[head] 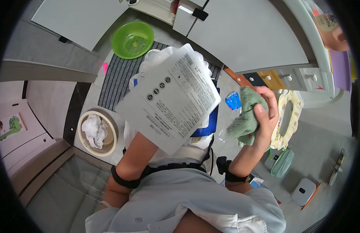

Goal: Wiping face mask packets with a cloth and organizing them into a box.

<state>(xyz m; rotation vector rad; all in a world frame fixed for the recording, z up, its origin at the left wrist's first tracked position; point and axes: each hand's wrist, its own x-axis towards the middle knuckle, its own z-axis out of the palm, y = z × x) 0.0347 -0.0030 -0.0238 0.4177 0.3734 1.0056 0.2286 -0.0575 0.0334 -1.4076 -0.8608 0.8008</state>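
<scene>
A white bottle or pouch-like pack with printed text (171, 102), its kind unclear, is held up in front of me on my left side. My left hand is hidden behind it; only the forearm shows below. On the right, my right hand (266, 116) grips a green fluffy cloth (245, 116), thumb and fingers around its upper edge. Behind the pack are white plastic bag-like folds (165, 56) and a dark blue item (213, 122), both partly covered. A small blue packet (233, 101) lies on the tiled floor, left of the cloth.
A green basin (132, 40) stands at the end of a grey striped mat (117, 78). A beige basin (113, 139) holds white cloth (95, 130). Cabinet doors (241, 32) and small coloured drawers (270, 79) line the far side. A yellow patterned toilet seat (295, 116) is at right.
</scene>
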